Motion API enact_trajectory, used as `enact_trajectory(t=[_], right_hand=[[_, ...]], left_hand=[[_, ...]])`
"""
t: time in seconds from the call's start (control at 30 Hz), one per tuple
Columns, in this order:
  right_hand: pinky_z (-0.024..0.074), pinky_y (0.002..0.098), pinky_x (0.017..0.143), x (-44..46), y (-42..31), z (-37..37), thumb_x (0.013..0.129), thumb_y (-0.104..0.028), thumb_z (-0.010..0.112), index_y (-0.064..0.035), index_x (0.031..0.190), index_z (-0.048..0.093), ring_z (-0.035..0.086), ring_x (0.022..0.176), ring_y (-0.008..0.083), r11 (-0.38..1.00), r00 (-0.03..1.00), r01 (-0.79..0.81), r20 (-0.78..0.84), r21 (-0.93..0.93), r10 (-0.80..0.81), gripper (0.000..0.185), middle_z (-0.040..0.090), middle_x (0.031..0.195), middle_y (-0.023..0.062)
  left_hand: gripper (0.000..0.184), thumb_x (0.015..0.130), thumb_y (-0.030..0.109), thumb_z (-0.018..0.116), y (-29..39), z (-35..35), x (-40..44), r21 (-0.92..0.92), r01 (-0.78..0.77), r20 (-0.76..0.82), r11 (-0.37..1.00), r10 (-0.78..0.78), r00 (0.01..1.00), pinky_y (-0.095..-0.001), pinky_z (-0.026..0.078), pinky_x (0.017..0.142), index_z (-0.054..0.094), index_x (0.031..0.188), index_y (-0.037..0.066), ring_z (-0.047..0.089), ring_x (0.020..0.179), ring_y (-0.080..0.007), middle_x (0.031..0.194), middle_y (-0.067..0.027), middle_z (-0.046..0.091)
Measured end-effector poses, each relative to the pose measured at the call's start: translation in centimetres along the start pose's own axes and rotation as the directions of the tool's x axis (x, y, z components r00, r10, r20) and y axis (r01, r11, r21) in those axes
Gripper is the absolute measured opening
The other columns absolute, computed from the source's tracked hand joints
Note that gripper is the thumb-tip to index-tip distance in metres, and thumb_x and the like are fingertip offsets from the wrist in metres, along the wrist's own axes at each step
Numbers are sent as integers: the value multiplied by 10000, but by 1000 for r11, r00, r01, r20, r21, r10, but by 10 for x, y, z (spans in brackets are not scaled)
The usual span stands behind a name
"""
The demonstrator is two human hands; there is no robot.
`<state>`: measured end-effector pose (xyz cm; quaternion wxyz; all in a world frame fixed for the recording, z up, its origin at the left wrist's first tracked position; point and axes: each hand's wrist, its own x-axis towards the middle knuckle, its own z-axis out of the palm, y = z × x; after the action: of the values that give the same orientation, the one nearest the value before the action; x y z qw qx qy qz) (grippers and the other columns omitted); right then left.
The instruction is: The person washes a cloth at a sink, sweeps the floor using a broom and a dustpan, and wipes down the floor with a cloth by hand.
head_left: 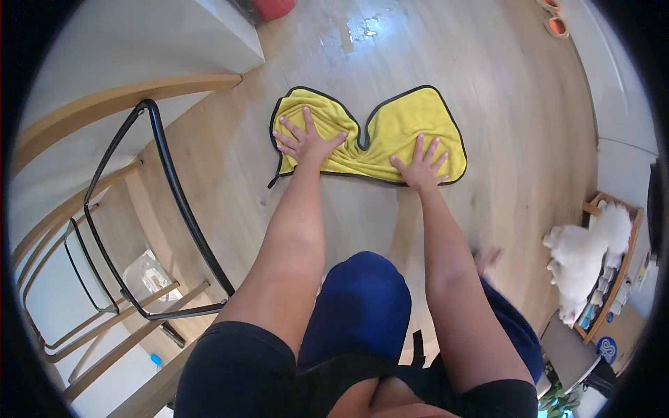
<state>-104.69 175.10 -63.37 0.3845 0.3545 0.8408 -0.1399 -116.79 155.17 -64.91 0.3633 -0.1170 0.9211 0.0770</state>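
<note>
A yellow cloth (404, 115) with a dark edge lies spread on the wooden floor, its far edge folded inward near the middle. My left hand (306, 143) presses flat on the cloth's left part, fingers spread, with creases around it. On the right part, near the close edge, my right hand (421, 167) also rests with its fingers apart. A small black loop (272, 182) sticks out at the cloth's lower left corner.
Wet patches (366, 29) shine on the floor beyond the cloth. Black metal frames (174, 164) and wooden bars stand at left. A white furry animal (585, 258) is beside a wooden shelf (633, 240) at right. A red object (273, 8) and orange-lined footwear (557, 27) are farther off.
</note>
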Motion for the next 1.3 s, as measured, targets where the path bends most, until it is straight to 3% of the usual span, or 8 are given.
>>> enact_trajectory(t=[0.17, 0.33, 0.5, 0.73, 0.8, 0.93, 1.07, 1.3], right_hand=[[-15, 710, 942, 38, -16, -12, 643, -792, 440, -257, 1425, -15, -158, 1324, 402, 935, 989, -72, -98, 348, 112, 1051, -165, 1474, 56], [-14, 708, 945, 69, -23, -40, 640, -797, 435, -238, 1427, 2, -147, 1326, 403, 972, 984, -88, -134, 219, 120, 1058, -143, 1478, 63], [-2, 701, 955, 104, -32, -66, 651, -779, 444, -252, 1428, 21, -114, 1333, 402, 987, 985, 29, -174, 160, -1, 1029, -109, 1484, 66], [-2, 689, 970, 148, -36, -63, 688, -754, 429, -270, 1427, 48, -98, 1340, 385, 979, 974, 187, -147, 81, -174, 962, -79, 1490, 44], [-9, 689, 972, 160, -38, -70, 699, -743, 428, -288, 1425, 56, -90, 1344, 376, 940, 928, 339, -170, 23, -331, 934, -67, 1492, 22], [-5, 658, 1001, 173, -40, -84, 699, -716, 466, -311, 1421, 58, -80, 1359, 317, 901, 885, 435, -184, -5, -428, 923, -42, 1494, -11], [7, 644, 1012, 183, -12, -108, 689, -703, 496, -311, 1421, 54, -81, 1363, 286, 910, 898, 411, -202, 62, -392, 941, -54, 1493, -28], [6, 657, 1001, 192, 9, -142, 673, -701, 519, -314, 1420, 30, -103, 1361, 282, 950, 954, 299, -62, 86, -294, 973, -111, 1485, -43]], left_hand=[[1152, 564, 735, 610, 1, 5, 3, -24, -1, -67, 1000, 0, 998, -562, -89, 1021, -55, 1410, 325, -236, 1278, -455, 1410, -214, -259], [1148, 572, 729, 610, 21, 4, 13, -108, 122, -121, 987, -135, 984, -575, -87, 1016, -45, 1415, 305, -212, 1283, -463, 1423, -206, -235], [1161, 567, 761, 582, 47, -4, 35, -184, 283, -136, 941, -309, 941, -579, -63, 1020, -48, 1418, 282, -188, 1288, -470, 1429, -220, -204], [1141, 596, 771, 541, 39, 28, 63, -56, 271, -163, 961, -276, 947, -561, -31, 1036, -66, 1417, 263, -145, 1310, -448, 1443, -212, -163], [1112, 624, 716, 569, 44, 30, 62, -78, 257, -172, 963, -267, 948, -546, -44, 1043, -54, 1420, 253, -171, 1310, -430, 1443, -186, -196], [1003, 713, 654, 524, 60, 37, 42, -3, 172, -153, 985, -171, 973, -522, -16, 1059, -42, 1424, 228, -154, 1321, -413, 1456, -142, -190], [952, 751, 631, 480, 85, 51, 1, -23, 228, -80, 973, -229, 970, -516, -20, 1062, -3, 1428, 168, -139, 1324, -414, 1452, -152, -196], [987, 718, 662, 505, 103, 68, -11, -43, 330, 38, 943, -329, 944, -543, -15, 1055, -2, 1427, 199, -151, 1311, -439, 1440, -131, -240]])
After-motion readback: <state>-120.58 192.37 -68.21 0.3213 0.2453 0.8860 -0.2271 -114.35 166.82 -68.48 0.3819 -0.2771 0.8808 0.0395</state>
